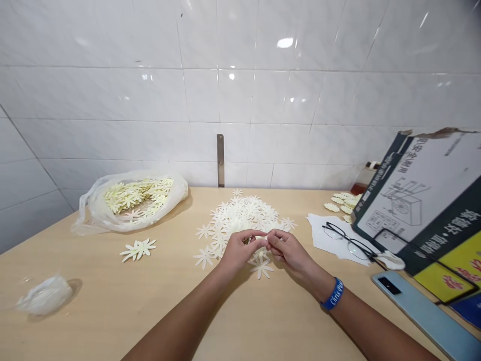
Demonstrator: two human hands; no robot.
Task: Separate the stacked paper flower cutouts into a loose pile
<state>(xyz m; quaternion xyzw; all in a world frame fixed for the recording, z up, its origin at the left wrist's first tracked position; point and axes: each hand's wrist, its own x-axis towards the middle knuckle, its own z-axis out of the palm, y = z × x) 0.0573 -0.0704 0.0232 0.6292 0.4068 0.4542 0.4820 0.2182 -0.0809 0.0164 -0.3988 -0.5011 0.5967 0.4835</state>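
Observation:
My left hand (pixel 242 248) and my right hand (pixel 288 250) meet fingertip to fingertip at the near edge of a pile of white flower-shaped pieces (pixel 244 213). Both are closed in a pinch. What sits between the fingers is small and mostly hidden, so I cannot make it out. Just below the hands a single white flower piece (pixel 262 267) lies flat on the table. A blue wristband (pixel 333 295) circles my right wrist.
At left stand an open plastic bag (pixel 178 193) of yellowish flower pieces, a small flower stack (pixel 138 249) and a crumpled clear bag (pixel 47 296). At right lie glasses (pixel 343 238) on paper (pixel 317 233), a phone (pixel 421 311), yellowish pieces (pixel 345 200) and a leaning box (pixel 421 200).

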